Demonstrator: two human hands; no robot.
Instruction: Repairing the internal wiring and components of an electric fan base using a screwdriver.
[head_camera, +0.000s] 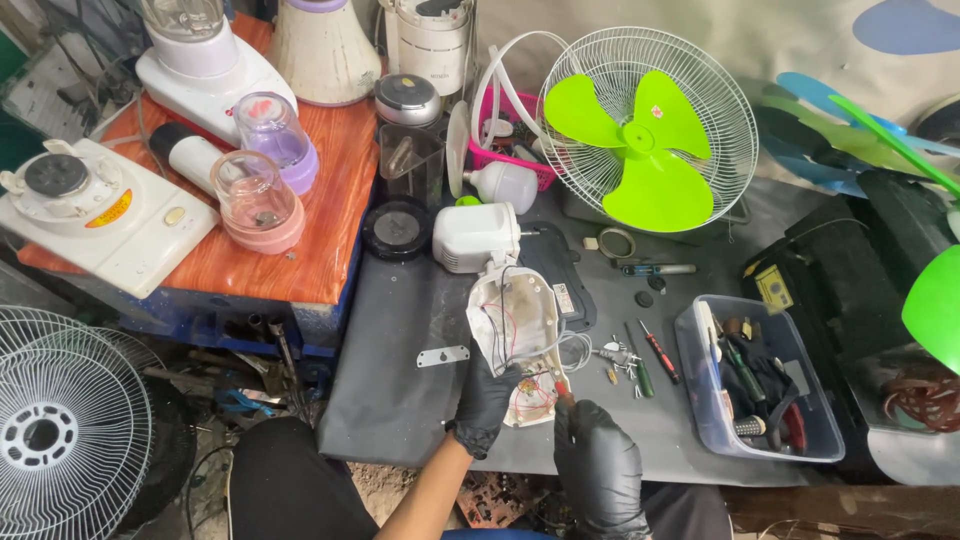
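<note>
Both my hands wear black gloves. My left hand (487, 400) grips the lower end of an opened white plastic housing (515, 320) with thin red and white wires inside; the housing lies on a dark grey mat (400, 370). My right hand (597, 465) holds a small red-tipped tool (562, 388) whose point touches the wires at the bottom of the housing. A white motor body (475, 237) sits just behind the housing, joined to it.
A green-bladed fan in a white cage (650, 125) stands behind. Screwdrivers (655, 355) and small parts lie right of the housing, beside a clear tub of tools (760, 380). Blender bases and jars sit on an orange table (330, 240) to the left; a fan grille (60, 430) at lower left.
</note>
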